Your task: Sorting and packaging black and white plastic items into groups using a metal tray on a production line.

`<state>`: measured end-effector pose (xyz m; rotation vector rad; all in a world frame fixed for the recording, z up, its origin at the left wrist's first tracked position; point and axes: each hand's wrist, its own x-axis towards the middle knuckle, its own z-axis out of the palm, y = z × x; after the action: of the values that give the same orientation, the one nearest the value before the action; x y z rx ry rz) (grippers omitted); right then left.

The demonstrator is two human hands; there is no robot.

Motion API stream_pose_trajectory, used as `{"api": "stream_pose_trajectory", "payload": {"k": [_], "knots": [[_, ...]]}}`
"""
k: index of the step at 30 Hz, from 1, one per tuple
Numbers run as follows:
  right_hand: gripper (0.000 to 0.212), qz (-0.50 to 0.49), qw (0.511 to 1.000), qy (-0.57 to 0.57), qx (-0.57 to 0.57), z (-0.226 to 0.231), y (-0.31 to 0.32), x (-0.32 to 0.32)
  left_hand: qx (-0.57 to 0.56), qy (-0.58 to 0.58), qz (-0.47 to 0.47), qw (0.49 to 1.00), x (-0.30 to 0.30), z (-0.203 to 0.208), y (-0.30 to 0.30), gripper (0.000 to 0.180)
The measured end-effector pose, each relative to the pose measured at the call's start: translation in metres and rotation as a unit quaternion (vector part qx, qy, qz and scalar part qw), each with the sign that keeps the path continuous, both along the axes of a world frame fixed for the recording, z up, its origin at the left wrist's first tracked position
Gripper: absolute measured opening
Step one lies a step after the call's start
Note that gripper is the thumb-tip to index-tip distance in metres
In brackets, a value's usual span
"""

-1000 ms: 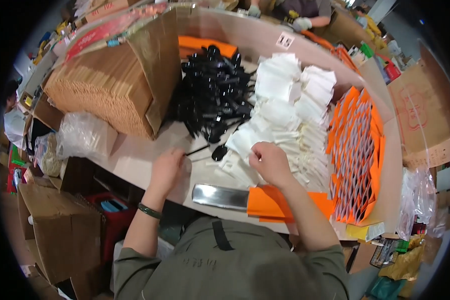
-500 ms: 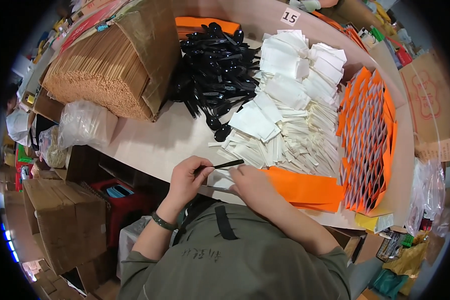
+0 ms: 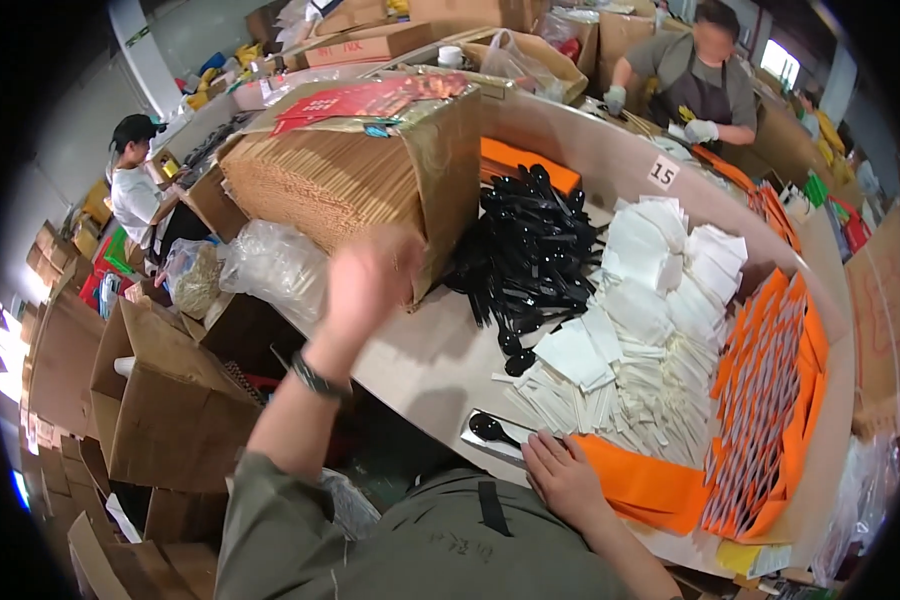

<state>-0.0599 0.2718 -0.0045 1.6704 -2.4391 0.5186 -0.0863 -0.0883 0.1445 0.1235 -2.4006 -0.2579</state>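
My left hand (image 3: 368, 282) is raised and blurred, reaching toward the open side of a big cardboard box packed with thin wooden sticks (image 3: 340, 175). Whether it holds anything I cannot tell. My right hand (image 3: 562, 478) rests flat at the table's near edge on a clear packet with a black plastic spoon (image 3: 488, 429) in it, beside an orange sleeve (image 3: 642, 480). A heap of black plastic spoons (image 3: 530, 255) lies mid-table, with white folded napkins (image 3: 660, 280) and paper-wrapped sticks (image 3: 620, 400) to its right.
A fanned stack of orange packets (image 3: 770, 390) fills the right side. Brown cartons (image 3: 160, 400) and plastic bags (image 3: 270, 265) stand at the left below the table. One person (image 3: 705, 70) in gloves works at the far side, another person (image 3: 135, 185) at far left.
My left hand has left the packet at the table edge and swung up toward the box of sticks. My right hand stays on the packet. My head has lifted, showing more of the room.
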Motion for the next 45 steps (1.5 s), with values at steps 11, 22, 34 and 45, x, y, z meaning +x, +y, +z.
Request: {"api": "stream_pose_trajectory", "payload": {"k": [11,22,34,45], "knots": [[0.043,-0.05,0.993,-0.106,-0.033,0.002,0.014,0.004,-0.082,-0.16,0.112,0.977,-0.07,0.057,-0.083,0.022],[0.041,-0.054,0.98,-0.181,-0.058,0.01,0.026,-0.002,0.534,-0.139,0.014,0.834,0.109,-0.119,-0.021,0.01],[0.046,-0.083,0.984,-0.149,-0.056,0.011,0.004,0.001,0.286,-0.336,-0.189,0.877,0.05,-0.133,0.13,0.023],[0.064,-0.127,0.981,-0.139,-0.043,0.004,0.016,0.001,0.461,-0.33,-0.153,0.81,0.055,-0.159,0.057,0.01]]}}
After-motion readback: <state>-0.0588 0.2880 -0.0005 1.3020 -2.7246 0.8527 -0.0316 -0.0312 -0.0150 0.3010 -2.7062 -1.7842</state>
